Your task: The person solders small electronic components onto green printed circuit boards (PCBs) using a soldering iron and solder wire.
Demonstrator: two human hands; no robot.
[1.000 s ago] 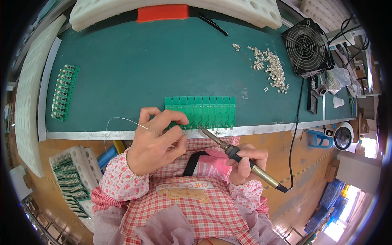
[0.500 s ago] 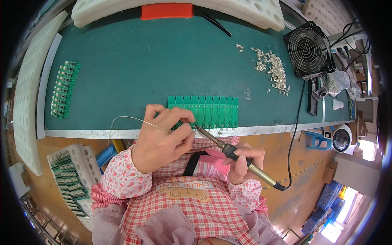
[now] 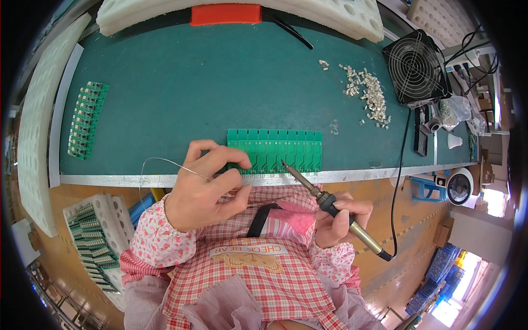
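A green panel of joined circuit boards (image 3: 286,144) lies at the near edge of the table, its pins pointing toward me. My left hand (image 3: 199,193) is closed, with a thin solder wire (image 3: 175,163) running through its fingers and looping back over the wrist. Its fingertips are at the panel's left end and hide that corner. My right hand (image 3: 342,221) grips a soldering iron (image 3: 360,236) by its dark handle. The iron's tip points up and left over the panel's middle; whether it touches, I cannot tell.
A finished-looking board strip (image 3: 88,121) lies at the far left. Loose silvery components (image 3: 374,99) are heaped at right, near a black fan (image 3: 413,66). Black tweezers (image 3: 291,33) and a red block (image 3: 226,15) lie at the back. A foam tray (image 3: 113,220) of boards stands lower left.
My left hand has drawn back to the left with the solder wire, and my right hand has moved right with the soldering iron. Their tips are now farther apart.
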